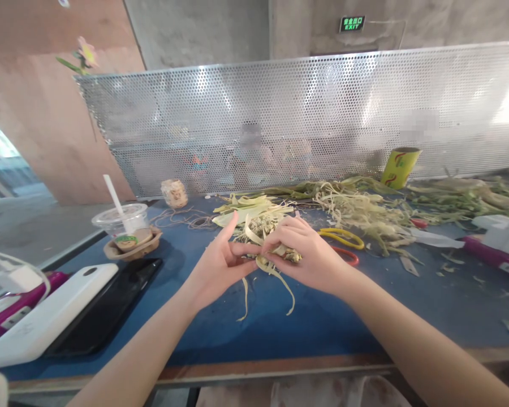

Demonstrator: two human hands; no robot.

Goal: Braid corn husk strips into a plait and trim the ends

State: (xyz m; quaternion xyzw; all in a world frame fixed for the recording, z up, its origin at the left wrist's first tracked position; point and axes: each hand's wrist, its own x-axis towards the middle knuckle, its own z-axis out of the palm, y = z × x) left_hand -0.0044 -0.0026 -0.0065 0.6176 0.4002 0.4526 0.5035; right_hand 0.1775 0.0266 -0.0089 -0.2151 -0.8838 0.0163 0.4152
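R grip (303,246) pinched closed on husk strips (270,268), over table (314,333), back from near edge; L grip (218,265) half open, thumb up, fingertips at same strips, can't tell if holding. Thin strips could tear or slip, prob. b/c of uneven pull. Pinch pt hidden by fingers; table's R edge cut off.

On my table (305,333), a cup (121,216) sits in a carrier (146,249) by the left edge, with two devices (53,314) side by side between it and the near left corner. Plant strips (352,209) spread toward the far edge, a tube (398,168) behind some, just before the screen (220,107)
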